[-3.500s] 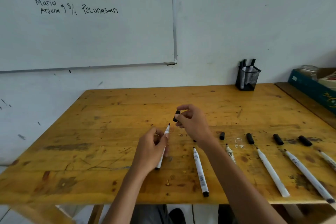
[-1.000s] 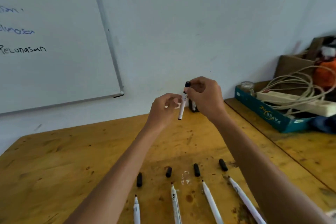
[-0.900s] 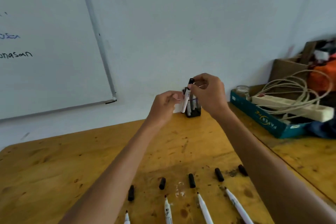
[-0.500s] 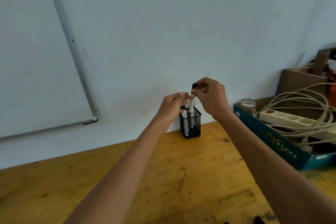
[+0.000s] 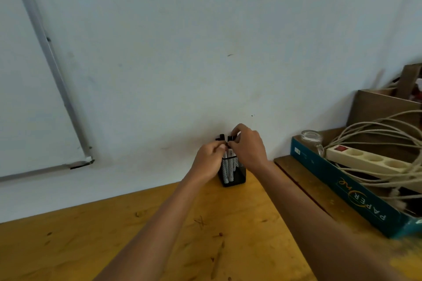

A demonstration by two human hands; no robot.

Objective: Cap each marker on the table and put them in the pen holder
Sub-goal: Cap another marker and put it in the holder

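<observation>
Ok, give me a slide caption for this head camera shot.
Both hands, left hand and right hand, settle a capped marker into the mesh pen holder by the wall.

Both hands hide the upper part of the black mesh pen holder (image 5: 237, 178) at the table's (image 5: 114, 235) far edge, so whether the fingers grip a marker cannot be told.

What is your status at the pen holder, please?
Both hands, left hand and right hand, pinching a capped marker. Marker standing in pen holder. Nothing in the way.
</observation>
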